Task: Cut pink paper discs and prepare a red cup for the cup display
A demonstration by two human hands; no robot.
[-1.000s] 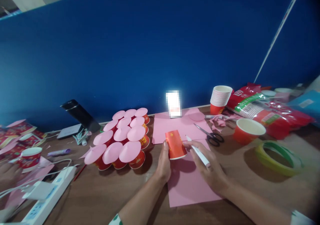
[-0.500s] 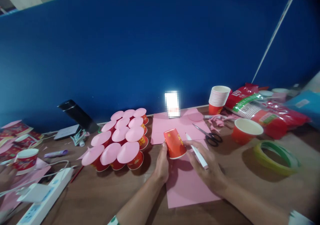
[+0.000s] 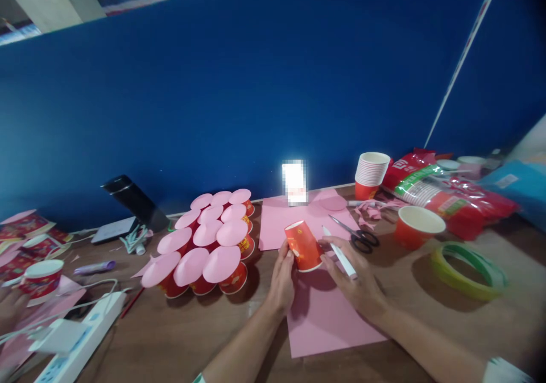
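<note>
My left hand (image 3: 282,279) grips a red paper cup (image 3: 302,245), held upside down and tilted over a pink paper sheet (image 3: 328,320). My right hand (image 3: 356,280) holds a white pen (image 3: 340,252) between its fingers, with its fingertips against the cup's right side. Both hands rest over the pink sheet on the brown table (image 3: 213,337).
Several red cups with pink paper discs (image 3: 209,244) stand to the left. Scissors (image 3: 358,235), an open red cup (image 3: 418,227), a cup stack (image 3: 371,174), cup packs (image 3: 447,195) and a green tape roll (image 3: 469,262) lie right. A power strip (image 3: 81,337) and another person's hand (image 3: 11,309) are far left.
The cup has tilted a little further to the right between my hands. My view has shifted slightly; both hands stay in about the same place on the pink sheet.
</note>
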